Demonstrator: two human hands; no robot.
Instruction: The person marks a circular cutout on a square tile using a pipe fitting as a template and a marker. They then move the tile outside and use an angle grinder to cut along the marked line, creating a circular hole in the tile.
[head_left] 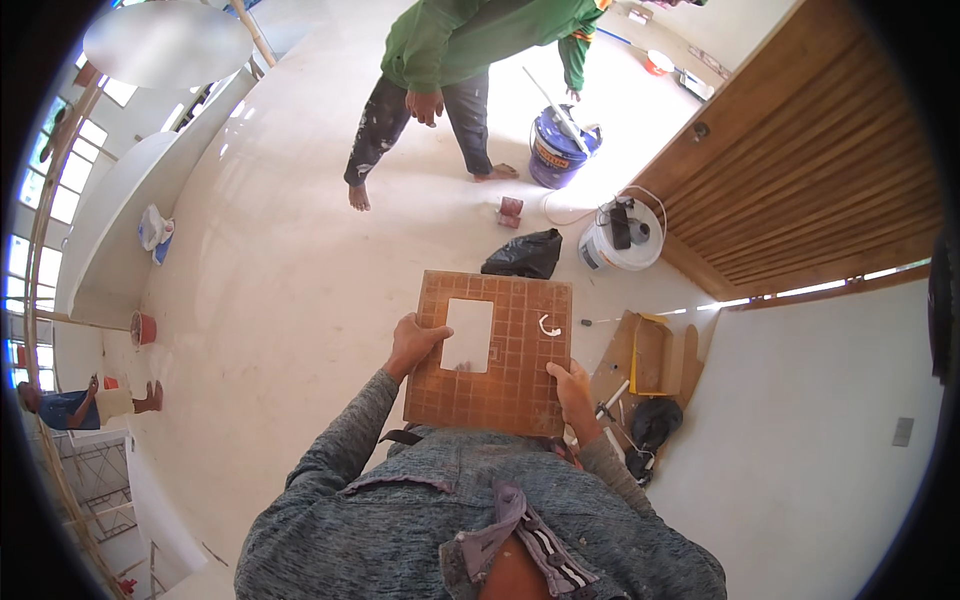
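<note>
A square brown tile (520, 390) with a raised grid on its face is held in front of my body, its near edge against my shirt. My left hand (413, 345) grips its left edge, the thumb lying on the face. On the right edge my right hand (573, 390) is closed the same way, thumb on top. Left of the tile's middle is a pale rectangle (466, 335); whether it is a cut-out or a flat piece I cannot tell. A small white curved mark or piece (549, 326) shows near the right edge.
Ahead, a person in a green top (450, 45) stands beside a purple bucket (560, 150). A white bucket (622, 240) stands by the slatted wooden door (800, 150). Beyond the tile lies a black bag (525, 254); a yellow-edged tray (652, 360) is at right. Another person (75, 405) is far left.
</note>
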